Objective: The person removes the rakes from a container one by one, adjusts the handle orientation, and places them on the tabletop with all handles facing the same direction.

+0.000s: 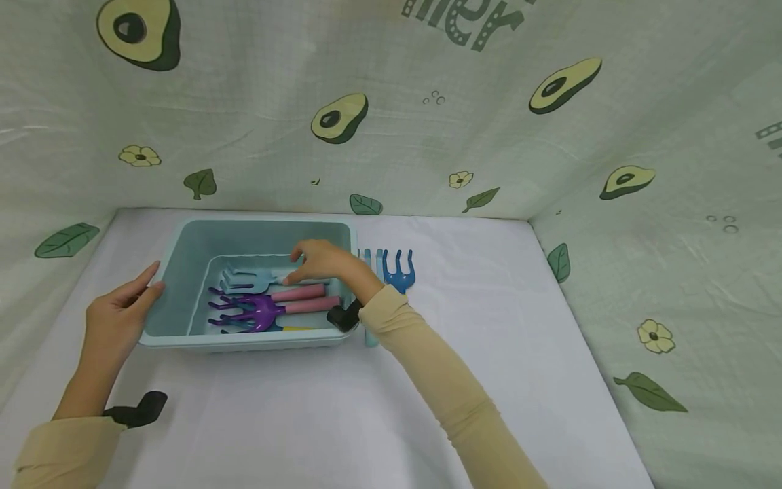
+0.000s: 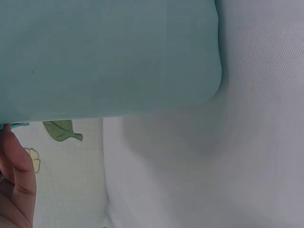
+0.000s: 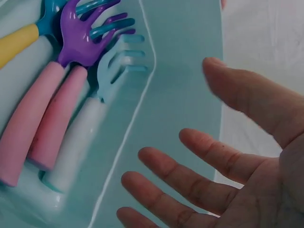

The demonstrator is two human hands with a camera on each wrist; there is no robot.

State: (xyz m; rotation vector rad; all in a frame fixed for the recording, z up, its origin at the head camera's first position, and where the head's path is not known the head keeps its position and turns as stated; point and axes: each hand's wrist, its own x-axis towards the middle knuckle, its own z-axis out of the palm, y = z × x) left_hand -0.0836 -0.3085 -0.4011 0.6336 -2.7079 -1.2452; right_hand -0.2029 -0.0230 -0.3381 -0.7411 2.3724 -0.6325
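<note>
My left hand [image 1: 116,316] grips the left rim of a pale teal plastic basin [image 1: 244,341], thumb and fingers at its edge; in the left wrist view only part of that hand shows beside the basin wall. My right hand [image 1: 326,261] is over the basin's right half, fingers spread and holding nothing in the right wrist view. Beneath it lie several small hand rakes: a light blue rake [image 1: 255,280] with a pale handle, purple rakes [image 3: 78,42] with pink handles, and a blue rake [image 3: 50,16] with a yellow handle. They overlap on the basin floor.
Just right of the basin, partly behind my right forearm, lie a dark blue rake [image 1: 400,277] and a light blue piece [image 1: 370,338]. White cloth [image 1: 489,305] covers the table. A curtain [image 1: 427,149] printed with avocados hangs behind and along the sides.
</note>
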